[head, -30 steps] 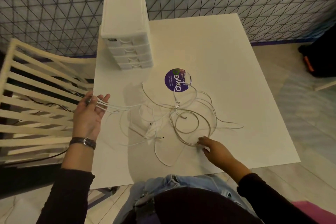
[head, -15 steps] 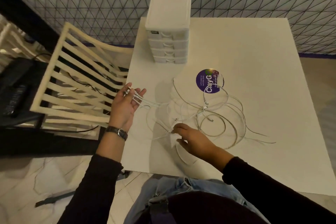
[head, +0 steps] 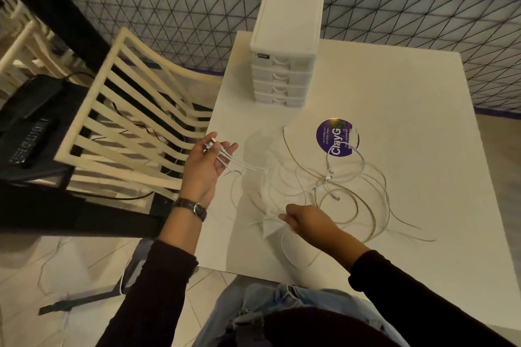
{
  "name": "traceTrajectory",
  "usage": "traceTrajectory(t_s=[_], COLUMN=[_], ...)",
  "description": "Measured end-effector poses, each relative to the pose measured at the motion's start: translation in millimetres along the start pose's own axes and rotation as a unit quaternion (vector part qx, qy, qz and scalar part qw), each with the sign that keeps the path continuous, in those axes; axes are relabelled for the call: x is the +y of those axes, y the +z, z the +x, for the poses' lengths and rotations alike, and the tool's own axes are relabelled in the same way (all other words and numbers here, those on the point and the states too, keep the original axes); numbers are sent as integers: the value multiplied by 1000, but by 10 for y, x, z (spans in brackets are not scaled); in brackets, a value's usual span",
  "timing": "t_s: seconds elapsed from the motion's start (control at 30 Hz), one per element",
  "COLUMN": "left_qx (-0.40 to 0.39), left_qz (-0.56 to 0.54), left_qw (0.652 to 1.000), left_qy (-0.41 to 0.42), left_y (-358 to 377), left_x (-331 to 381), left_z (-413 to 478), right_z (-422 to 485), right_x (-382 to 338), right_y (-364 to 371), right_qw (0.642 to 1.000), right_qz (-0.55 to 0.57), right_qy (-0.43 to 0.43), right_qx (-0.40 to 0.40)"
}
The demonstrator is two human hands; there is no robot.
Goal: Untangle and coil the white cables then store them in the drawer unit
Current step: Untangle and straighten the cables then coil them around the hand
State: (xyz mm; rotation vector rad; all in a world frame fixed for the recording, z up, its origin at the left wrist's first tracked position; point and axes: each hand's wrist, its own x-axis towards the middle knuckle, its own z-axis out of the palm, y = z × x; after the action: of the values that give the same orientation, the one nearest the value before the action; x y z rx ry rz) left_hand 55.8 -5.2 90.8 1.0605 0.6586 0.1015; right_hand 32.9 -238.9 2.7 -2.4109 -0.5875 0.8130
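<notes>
Right hand (head: 308, 221) now pinches cables (head: 328, 176) ("ClayG" sticker (head: 328, 135)).

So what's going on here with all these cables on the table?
A seated person is sorting a tangle of white cables on a white table. Their left hand, palm up, holds several plug ends between its fingers; the right hand pinches strands near the front edge. Most cable lies in loose crossed loops, none coiled yet. The drawer unit at the back has its drawers shut.
</notes>
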Motion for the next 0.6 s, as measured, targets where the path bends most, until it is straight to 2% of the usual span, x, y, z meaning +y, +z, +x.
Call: traceTrajectory(t_s=[0.13, 0.17, 0.2, 0.23, 0.3, 0.37, 0.47, 0.53, 0.6], left_qx=[-20, -26, -32, -39, -53, -77, -126, -161, -198], left_qz=[13, 16, 21, 28, 47, 69, 95, 112, 126], left_qw=[1000, 999, 999, 998, 996, 993, 985, 978, 971], left_qy=[13, 19, 26, 33, 48, 63, 72, 67, 52], left_y=[72, 106, 144, 191, 297, 417, 568, 672, 780], left_x=[9, 20, 33, 50, 98, 133, 147, 127, 82], left_z=[30, 36, 45, 51, 46, 44, 2, -71, -190], right_z=[-218, -274, -332, -391, -504, -596, -698, -771, -797], right_x=[-29, -72, -132, -204, -320, -355, -387, -401, -396], right_y=[-247, -331, -428, -529, -729, -881, -1074, -1170, -1219], right_qw=[984, 983, 979, 960, 883, 821, 762, 765, 809], right_qz=[-60, -8, 101, 239, 459, 563, 637, 630, 565], right_qy=[-68, -63, -46, -23, -22, -45, -63, -58, -31], right_qx=[153, 171, 169, 143, 95, 87, 99, 123, 162])
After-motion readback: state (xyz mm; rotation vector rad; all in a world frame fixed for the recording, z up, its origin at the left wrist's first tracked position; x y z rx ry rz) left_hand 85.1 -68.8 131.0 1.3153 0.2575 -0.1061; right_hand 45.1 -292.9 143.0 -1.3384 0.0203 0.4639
